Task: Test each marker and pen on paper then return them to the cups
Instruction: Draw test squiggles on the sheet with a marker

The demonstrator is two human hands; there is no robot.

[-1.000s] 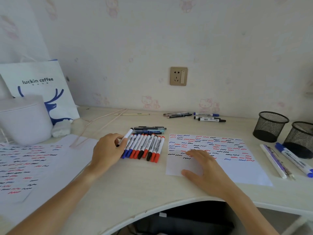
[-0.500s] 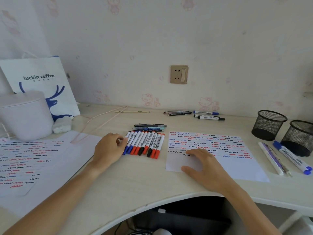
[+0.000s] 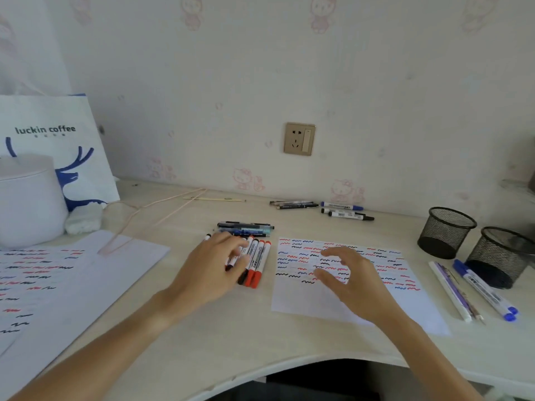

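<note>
A row of several red, blue and black capped markers (image 3: 258, 261) lies on the desk left of a sheet of paper (image 3: 301, 303) covered in coloured squiggles. My left hand (image 3: 208, 270) lies over the left part of that row, fingers spread across the markers; the view is blurred there and I see no grip. My right hand (image 3: 351, 282) hovers over the paper with loosely curved fingers and holds nothing. Two black mesh cups (image 3: 445, 231) (image 3: 505, 256) stand at the right, one behind the other.
A white pen (image 3: 451, 293) and a blue marker (image 3: 486, 290) lie in front of the cups. More pens lie behind the row (image 3: 246, 227) and by the wall (image 3: 346, 213). At left are a second scribbled sheet (image 3: 72, 285), a white container (image 3: 29, 198) and a paper bag (image 3: 58, 131).
My left hand put down the marker it pinched and slid right over the row. My right hand lifted off the paper and moved up over the squiggles.
</note>
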